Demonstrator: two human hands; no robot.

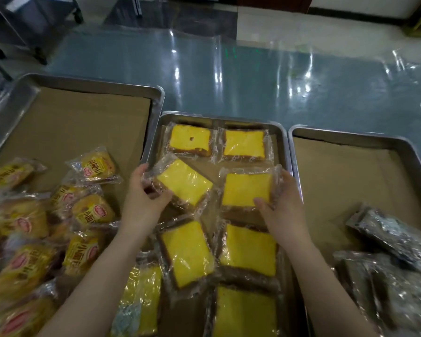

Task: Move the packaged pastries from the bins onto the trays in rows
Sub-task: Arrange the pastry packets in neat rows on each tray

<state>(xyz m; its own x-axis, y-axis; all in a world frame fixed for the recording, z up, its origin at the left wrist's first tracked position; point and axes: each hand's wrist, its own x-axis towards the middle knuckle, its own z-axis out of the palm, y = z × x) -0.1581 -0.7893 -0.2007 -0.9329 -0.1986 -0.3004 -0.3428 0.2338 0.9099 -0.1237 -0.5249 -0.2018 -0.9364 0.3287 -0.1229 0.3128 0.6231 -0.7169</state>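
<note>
A steel middle tray (283,142) holds clear-wrapped yellow cake slices in two columns. Two slices lie side by side at its far end (190,139). My left hand (141,203) grips the left edge of a tilted wrapped slice (184,182) in the second row. My right hand (283,210) grips the near right corner of the wrapped slice beside it (244,188), which lies straight. Closer to me, several more wrapped yellow slices (187,252) lie in the same tray.
The left tray (88,83), lined with brown paper, holds a heap of printed yellow bread packets (95,166). The right tray (365,138) has dark wrapped pastries (389,234) at its near end. Beyond the trays is a glossy plastic-covered table (253,76).
</note>
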